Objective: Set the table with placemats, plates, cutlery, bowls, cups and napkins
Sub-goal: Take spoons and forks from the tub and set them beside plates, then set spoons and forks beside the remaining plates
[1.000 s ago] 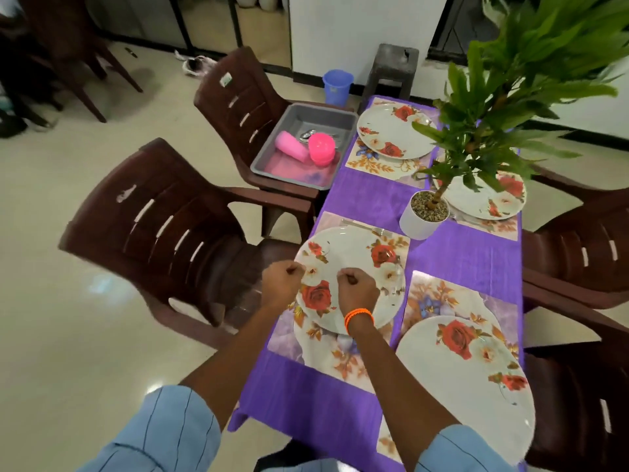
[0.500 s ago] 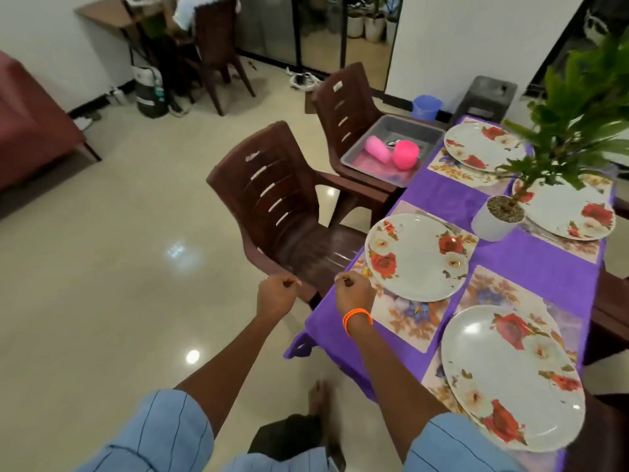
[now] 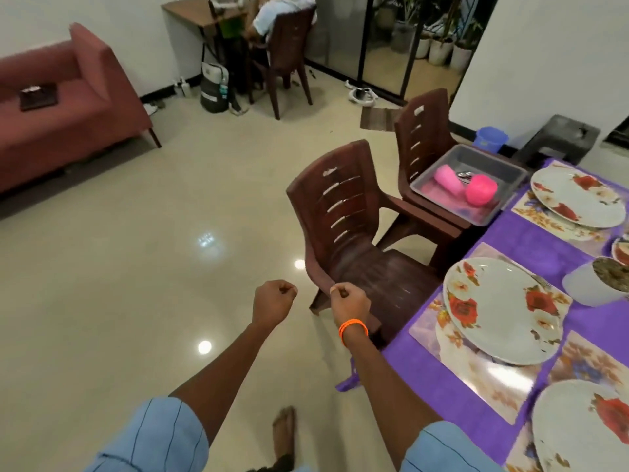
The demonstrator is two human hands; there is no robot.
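My left hand (image 3: 274,301) and my right hand (image 3: 350,299), with an orange band at its wrist, are both curled into fists and hold nothing I can see. They hover above the floor and the near brown chair (image 3: 340,212), left of the table. On the purple tablecloth (image 3: 531,233) a floral plate (image 3: 503,311) lies on a placemat (image 3: 469,373). A second plate (image 3: 578,430) sits at the bottom right and a third (image 3: 578,195) at the far end. A grey tray (image 3: 476,155) on the far chair (image 3: 422,131) holds two pink cups (image 3: 481,189) and some cutlery (image 3: 464,175).
A white plant pot (image 3: 592,284) stands on the table at the right edge. Beyond the table are a blue bucket (image 3: 492,137) and a dark stool (image 3: 558,141). A red sofa (image 3: 68,107) lines the left wall. A person sits at a desk (image 3: 282,15) at the back.
Both fists have left the near-left plate and moved off the table to the left. The view has swung left toward the open floor and the chairs.
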